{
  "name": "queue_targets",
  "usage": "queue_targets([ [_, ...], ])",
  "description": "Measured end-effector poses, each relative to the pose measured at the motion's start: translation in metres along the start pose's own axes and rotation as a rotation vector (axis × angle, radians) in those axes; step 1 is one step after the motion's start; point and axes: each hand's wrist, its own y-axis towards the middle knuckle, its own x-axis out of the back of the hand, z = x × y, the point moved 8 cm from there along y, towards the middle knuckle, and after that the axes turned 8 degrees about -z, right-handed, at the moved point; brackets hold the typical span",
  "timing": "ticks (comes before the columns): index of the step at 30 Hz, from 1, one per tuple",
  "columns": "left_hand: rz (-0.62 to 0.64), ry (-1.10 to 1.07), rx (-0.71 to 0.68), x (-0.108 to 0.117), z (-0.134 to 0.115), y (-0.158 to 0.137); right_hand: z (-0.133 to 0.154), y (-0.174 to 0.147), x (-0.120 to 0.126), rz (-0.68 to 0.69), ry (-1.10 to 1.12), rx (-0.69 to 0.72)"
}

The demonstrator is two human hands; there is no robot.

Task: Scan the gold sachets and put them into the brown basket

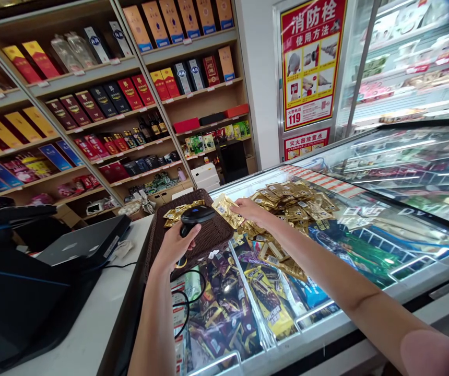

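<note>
My left hand is closed around the handle of a black barcode scanner, whose head points right. A gold foil packet is pinched in my right hand, just to the right of the scanner head and close to it. Under both lies a dark brown woven basket, with several gold packets in its far left part. A heap of similar gold packets is spread on the glass top of the freezer, behind and beyond my right forearm.
The glass-topped freezer holds wrapped ice creams in wire baskets. At the left, a black terminal stands on a white counter. The scanner's black cable loops over the freezer. Shelves of boxed goods and a red poster are behind.
</note>
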Motion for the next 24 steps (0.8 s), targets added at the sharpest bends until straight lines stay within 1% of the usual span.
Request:
queue_targets([
  [5, -0.031, -0.015, 0.041, 0.002, -0.003, -0.003, -0.002, 0.005, 0.013, -0.063, -0.039, -0.005],
  [7, -0.045, -0.025, 0.053, 0.003, -0.005, -0.004, -0.006, 0.011, 0.024, -0.100, -0.075, -0.009],
  [9, -0.048, -0.025, 0.060, 0.003, -0.006, -0.004, -0.011, 0.017, 0.039, -0.145, -0.136, -0.016],
  [12, -0.038, -0.015, 0.057, 0.001, -0.005, -0.004, -0.017, 0.026, 0.071, -0.238, -0.353, -0.021],
  [14, -0.032, -0.015, 0.049, 0.001, -0.004, -0.003, -0.020, 0.029, 0.089, -0.286, -0.579, -0.033],
  [16, -0.026, -0.017, 0.048, 0.001, -0.001, -0.001, -0.024, 0.029, 0.100, -0.312, -0.792, -0.059],
  [18, -0.018, -0.009, 0.055, 0.003, 0.002, 0.001, -0.028, 0.026, 0.103, -0.329, -0.941, -0.075],
  [20, -0.017, -0.001, 0.067, 0.008, 0.008, 0.003, -0.030, 0.020, 0.101, -0.362, -1.047, -0.060],
  [22, -0.052, -0.006, 0.091, 0.017, 0.014, 0.006, -0.024, 0.013, 0.095, -0.432, -1.129, 0.006],
  [24, -0.138, -0.025, 0.136, 0.034, 0.024, 0.009, -0.013, 0.007, 0.086, -0.513, -1.169, 0.106],
])
